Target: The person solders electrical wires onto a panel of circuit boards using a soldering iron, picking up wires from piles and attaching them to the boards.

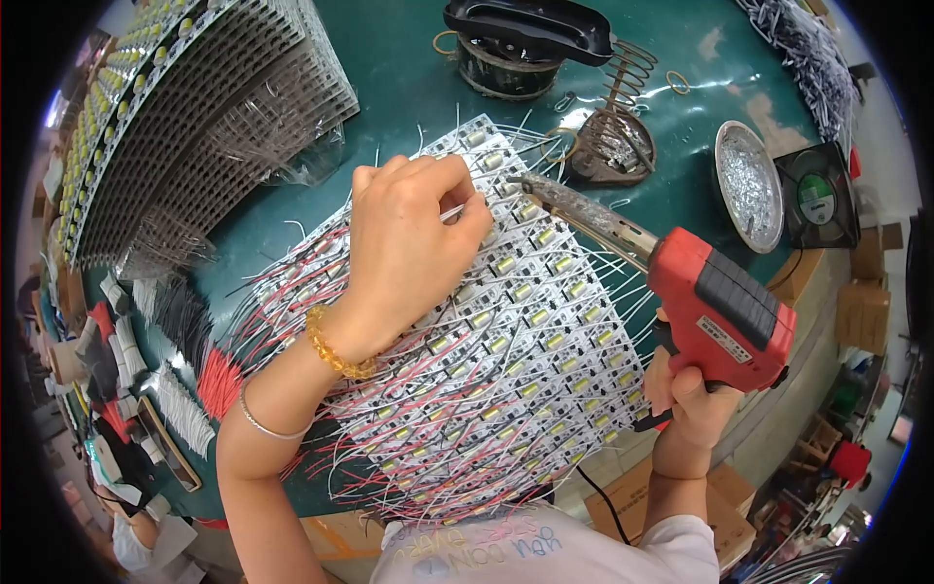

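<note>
Circuit boards (545,365), joined in one white sheet dotted with yellow parts, slant across the middle of the frame on a green table (389,58), with red, white and black wires trailing over them and past their edges. The right hand (696,399), at right of centre, is wrapped around the handle of a red and black soldering gun (720,311), whose metal tip points left, over the sheet's upper part. Just left of that tip, the left hand (413,219) is curled above the boards, thumb and forefinger close together; whether they pinch a wire cannot be told. An amber bead bracelet (336,355) circles its wrist. A board stack (243,117) fills the upper left, with loose red wires (219,384) below it. At top centre, a black tray (530,29) sits over a dark round tin (506,73), near a wire coil (630,78); a silvery dish (747,185) stands at upper right.
</note>
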A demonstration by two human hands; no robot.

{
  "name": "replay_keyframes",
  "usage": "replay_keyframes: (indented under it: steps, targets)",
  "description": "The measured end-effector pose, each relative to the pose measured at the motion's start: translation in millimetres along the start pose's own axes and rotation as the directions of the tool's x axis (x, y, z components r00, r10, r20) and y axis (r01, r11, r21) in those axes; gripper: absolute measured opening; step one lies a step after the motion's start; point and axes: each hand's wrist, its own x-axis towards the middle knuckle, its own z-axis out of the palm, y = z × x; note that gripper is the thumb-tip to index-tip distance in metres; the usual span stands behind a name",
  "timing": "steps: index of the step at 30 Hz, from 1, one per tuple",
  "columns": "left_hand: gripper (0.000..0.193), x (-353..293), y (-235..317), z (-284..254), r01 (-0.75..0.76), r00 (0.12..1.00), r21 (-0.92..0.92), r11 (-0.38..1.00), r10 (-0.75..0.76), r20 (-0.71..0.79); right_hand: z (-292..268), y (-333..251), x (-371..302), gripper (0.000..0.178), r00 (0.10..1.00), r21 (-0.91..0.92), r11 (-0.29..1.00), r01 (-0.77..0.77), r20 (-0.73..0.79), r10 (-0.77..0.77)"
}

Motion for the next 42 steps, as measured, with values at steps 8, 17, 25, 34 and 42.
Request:
replay_keyframes:
  steps: [8,17,25,34,42]
  targets:
    - [0.006,1,-3,-14,0.118,0.987,-0.228,0.967,-0.139,-0.076,-15,12,-8,0.074,0.938,-0.172,0.928,0.329,-0.056,-0.343]
    - [0.010,-13,20,-7,-0.120,0.993,0.059,0.991,0.121,-0.002,-14,9,-23,0.065,0.960,-0.200,0.952,0.231,-0.113,-0.257]
    - [0.012,-15,13,5,-0.066,0.997,0.000,0.998,0.066,0.034,-17,4,-21,0.051,0.998,-0.066,0.998,0.013,-0.062,-0.017]
    - [0.013,-15,13,9,-0.071,0.997,0.025,0.997,0.071,0.011,-25,10,-17,0.048,0.992,-0.285,0.959,-0.005,-0.122,-0.031]
    - [0.014,-17,12,11,-0.106,0.994,0.044,0.993,0.107,-0.021,-18,4,-17,0.054,0.999,-0.092,0.994,-0.054,-0.010,0.053]
